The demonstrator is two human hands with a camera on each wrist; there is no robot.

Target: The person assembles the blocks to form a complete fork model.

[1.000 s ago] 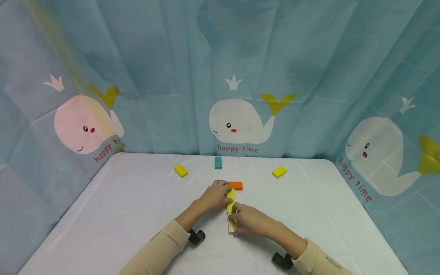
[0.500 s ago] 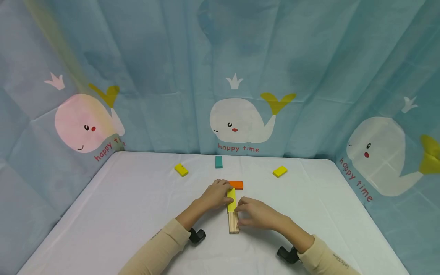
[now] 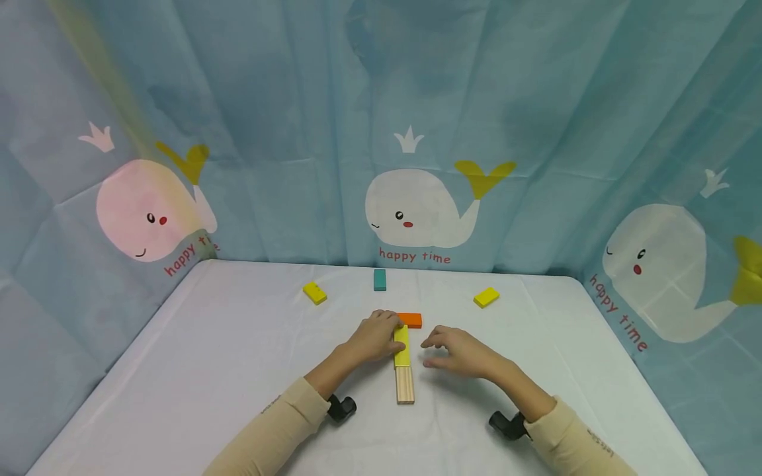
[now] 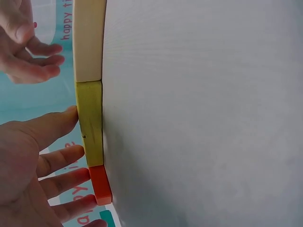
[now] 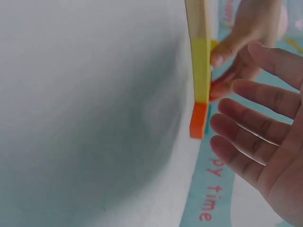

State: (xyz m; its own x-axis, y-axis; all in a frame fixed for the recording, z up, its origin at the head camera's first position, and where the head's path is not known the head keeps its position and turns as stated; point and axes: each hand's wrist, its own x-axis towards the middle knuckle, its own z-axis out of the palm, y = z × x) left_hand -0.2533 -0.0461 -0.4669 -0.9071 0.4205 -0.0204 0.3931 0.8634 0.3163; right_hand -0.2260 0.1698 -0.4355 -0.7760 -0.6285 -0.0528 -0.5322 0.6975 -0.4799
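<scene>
A plain wooden block (image 3: 405, 385) and a yellow block (image 3: 402, 355) lie end to end on the white table, with an orange block (image 3: 411, 320) crosswise at the far end. My left hand (image 3: 375, 336) rests over the far part of this row. Its thumb and fairly straight fingers (image 4: 66, 184) touch the yellow block and reach the orange one in the left wrist view. To the right of the row, my right hand (image 3: 464, 354) is apart from the blocks. Its fingers (image 5: 246, 127) are spread and hold nothing.
Toward the back edge lie a teal block (image 3: 380, 279) and two more yellow blocks, one at the left (image 3: 315, 293) and another at the right (image 3: 486, 297). A blue whale-print curtain (image 3: 286, 165) hangs behind and around the white table (image 3: 178, 370).
My right hand has let go of the wooden block and drawn away to the right and slightly farther back. The left hand and the row of blocks have stayed in place.
</scene>
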